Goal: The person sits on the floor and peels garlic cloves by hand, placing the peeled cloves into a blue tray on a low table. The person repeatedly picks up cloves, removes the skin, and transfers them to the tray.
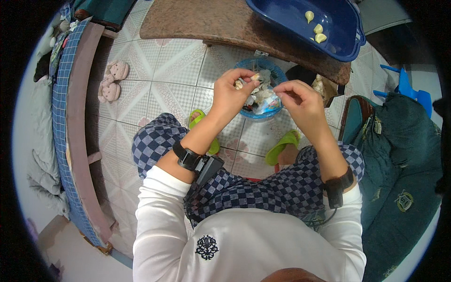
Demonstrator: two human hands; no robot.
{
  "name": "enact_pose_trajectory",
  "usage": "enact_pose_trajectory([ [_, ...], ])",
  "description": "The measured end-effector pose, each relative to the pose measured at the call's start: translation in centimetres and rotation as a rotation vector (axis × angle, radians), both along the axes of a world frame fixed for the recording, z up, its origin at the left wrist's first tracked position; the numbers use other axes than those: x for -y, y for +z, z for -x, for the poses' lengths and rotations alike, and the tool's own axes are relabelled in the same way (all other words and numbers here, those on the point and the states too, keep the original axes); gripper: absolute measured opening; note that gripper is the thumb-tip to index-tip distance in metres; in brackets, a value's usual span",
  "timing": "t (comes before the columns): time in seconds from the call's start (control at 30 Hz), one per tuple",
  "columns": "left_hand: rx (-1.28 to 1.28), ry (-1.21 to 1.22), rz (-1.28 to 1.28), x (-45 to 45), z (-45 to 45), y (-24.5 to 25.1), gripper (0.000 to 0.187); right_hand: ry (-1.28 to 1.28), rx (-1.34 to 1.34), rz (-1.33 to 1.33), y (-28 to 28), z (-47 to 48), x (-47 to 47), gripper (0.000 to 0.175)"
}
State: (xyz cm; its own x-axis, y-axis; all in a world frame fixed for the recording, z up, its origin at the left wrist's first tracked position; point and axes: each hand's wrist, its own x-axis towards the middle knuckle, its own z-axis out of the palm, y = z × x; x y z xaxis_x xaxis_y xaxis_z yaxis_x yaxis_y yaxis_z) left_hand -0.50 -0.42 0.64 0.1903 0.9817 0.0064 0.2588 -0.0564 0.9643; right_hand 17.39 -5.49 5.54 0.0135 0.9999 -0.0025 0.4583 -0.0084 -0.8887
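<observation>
Over a blue waste basket [261,115] lined with a bag and partly filled with wrappers and papery scraps, both hands are raised. My left hand [232,92] pinches a small pale piece, perhaps a garlic clove [255,76], between thumb and fingertips. My right hand [302,103] is just right of it, thumb and index fingertips close together; whether something thin lies between them cannot be seen. Several peeled garlic cloves [309,16] lie in a blue plastic basin [282,21] beyond the hands.
The basin rests on a brown stone-patterned tabletop [197,21]. Below it, a bag [318,86] holds what look like garlic bulbs. A blue plastic chair [415,90] and dark green sofa [398,169] are at right, a bed frame [79,123] and pink slippers [109,91] at left.
</observation>
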Motion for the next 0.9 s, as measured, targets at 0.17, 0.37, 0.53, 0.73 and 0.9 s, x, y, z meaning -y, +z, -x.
enact_pose_trajectory([
  [0.17,0.003,-0.007,-0.086,0.3,-0.1,0.4,0.016,-0.042,-0.021,-0.063,-2.1,-0.4,-0.4,0.011],
  [0.37,-0.098,-0.052,-0.208,0.8,-0.4,1.0,0.014,-0.065,-0.397,0.292,-2.4,0.6,-1.2,0.014],
  [0.53,-0.116,-0.052,-0.303,0.9,-0.4,1.0,0.012,-0.079,-0.479,0.363,-2.2,0.8,-1.7,0.014],
  [0.73,-0.119,-0.063,-0.428,0.8,-0.4,0.4,0.012,-0.091,-0.458,0.38,-2.1,1.0,-1.8,0.015],
  [0.9,-0.185,-0.07,-0.459,0.8,-0.3,0.3,0.011,-0.057,-0.407,0.34,-2.3,1.1,-1.7,0.015],
])
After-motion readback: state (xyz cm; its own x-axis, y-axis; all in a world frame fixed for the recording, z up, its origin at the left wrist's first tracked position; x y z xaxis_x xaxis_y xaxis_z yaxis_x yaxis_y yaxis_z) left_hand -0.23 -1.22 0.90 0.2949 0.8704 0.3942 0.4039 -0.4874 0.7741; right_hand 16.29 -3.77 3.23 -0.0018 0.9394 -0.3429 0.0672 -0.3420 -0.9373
